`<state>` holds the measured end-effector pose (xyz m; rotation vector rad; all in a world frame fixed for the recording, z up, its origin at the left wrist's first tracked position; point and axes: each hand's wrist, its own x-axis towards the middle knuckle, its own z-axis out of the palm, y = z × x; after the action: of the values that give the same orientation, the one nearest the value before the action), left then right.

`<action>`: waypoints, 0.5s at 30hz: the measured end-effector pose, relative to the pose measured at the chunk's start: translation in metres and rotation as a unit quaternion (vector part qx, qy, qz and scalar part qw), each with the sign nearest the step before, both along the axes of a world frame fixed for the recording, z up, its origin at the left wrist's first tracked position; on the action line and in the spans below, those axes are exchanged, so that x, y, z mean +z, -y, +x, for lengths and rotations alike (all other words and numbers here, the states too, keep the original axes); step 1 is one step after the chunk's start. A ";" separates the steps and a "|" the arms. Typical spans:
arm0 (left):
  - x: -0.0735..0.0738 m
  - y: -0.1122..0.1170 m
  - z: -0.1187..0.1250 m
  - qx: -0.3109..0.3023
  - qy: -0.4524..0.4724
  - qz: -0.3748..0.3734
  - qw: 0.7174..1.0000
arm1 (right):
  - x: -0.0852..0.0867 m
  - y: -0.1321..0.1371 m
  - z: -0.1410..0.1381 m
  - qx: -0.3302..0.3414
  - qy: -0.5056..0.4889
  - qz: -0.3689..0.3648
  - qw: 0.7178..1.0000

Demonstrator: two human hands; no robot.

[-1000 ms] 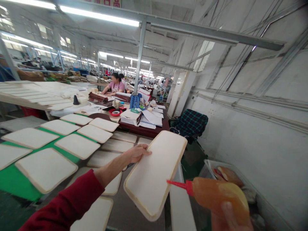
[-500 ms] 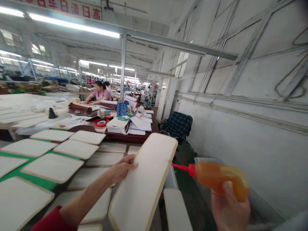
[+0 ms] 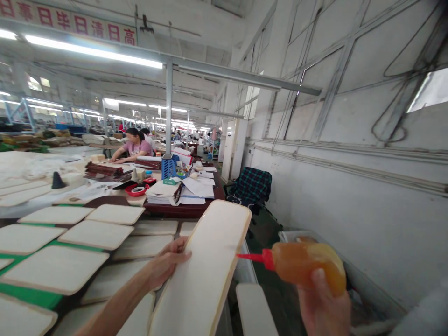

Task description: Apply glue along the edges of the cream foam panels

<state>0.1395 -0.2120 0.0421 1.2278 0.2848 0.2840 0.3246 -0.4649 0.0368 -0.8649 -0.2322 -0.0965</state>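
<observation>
White panel point(image 3: 206, 261) with rounded corners and yellowish rim, held tilted in front, left edge pinched in left hand point(image 3: 171, 262). Right hand point(image 3: 325, 301) gripping amber translucent squeeze bottle point(image 3: 303, 263), pointed red nozzle point(image 3: 252, 257) at panel's right edge; contact unclear. Similar white panels point(image 3: 58, 268) at left, several on green surface point(image 3: 40, 297). Beyond, blue plastic basket point(image 3: 168, 168) on cluttered dark-red desk point(image 3: 196, 211); farther, co-worker in pink top point(image 3: 138, 148).

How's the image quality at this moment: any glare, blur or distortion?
In the head view, the long tube light burns out to white; same view, the bottle and right hand look slightly soft, while the pale panel's outline stays readable; also there, a grey shape at lower right is too blurred to identify.
</observation>
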 end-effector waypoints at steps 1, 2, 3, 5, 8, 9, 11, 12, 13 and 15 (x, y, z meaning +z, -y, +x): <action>0.001 0.001 -0.002 -0.004 0.000 0.002 1.000 | 0.008 0.000 0.005 -0.010 -0.004 0.018 1.000; 0.002 0.002 -0.003 -0.009 0.000 0.003 1.000 | 0.015 -0.001 0.010 -0.022 -0.006 0.031 0.999; 0.003 0.003 -0.005 -0.015 0.000 0.004 1.000 | 0.022 -0.001 0.015 -0.032 0.002 0.035 0.999; 0.004 0.005 -0.007 -0.026 0.003 0.004 1.000 | 0.029 0.000 0.022 -0.045 0.013 0.035 0.998; 0.006 0.008 -0.009 -0.038 0.012 0.005 0.999 | 0.028 0.003 0.024 -0.046 0.007 0.027 0.999; 0.006 0.009 -0.010 -0.040 0.016 0.005 0.999 | 0.026 0.003 0.023 -0.042 0.002 0.023 0.999; 0.007 0.010 -0.010 -0.044 0.021 0.006 0.999 | 0.020 0.005 0.020 -0.036 -0.007 0.021 0.999; 0.007 0.011 -0.010 -0.045 0.023 0.006 0.999 | 0.017 0.005 0.018 -0.033 -0.012 0.021 0.999; 0.007 0.011 -0.010 -0.045 0.023 0.004 0.999 | 0.014 0.006 0.017 -0.030 -0.017 0.021 0.999; 0.008 0.012 -0.009 -0.041 0.021 0.000 0.999 | 0.009 0.007 0.014 -0.022 -0.029 0.021 0.999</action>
<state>0.1304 -0.2236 0.0500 1.2287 0.1974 0.2377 0.3387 -0.4717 0.0455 -0.8294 -0.1569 -0.1167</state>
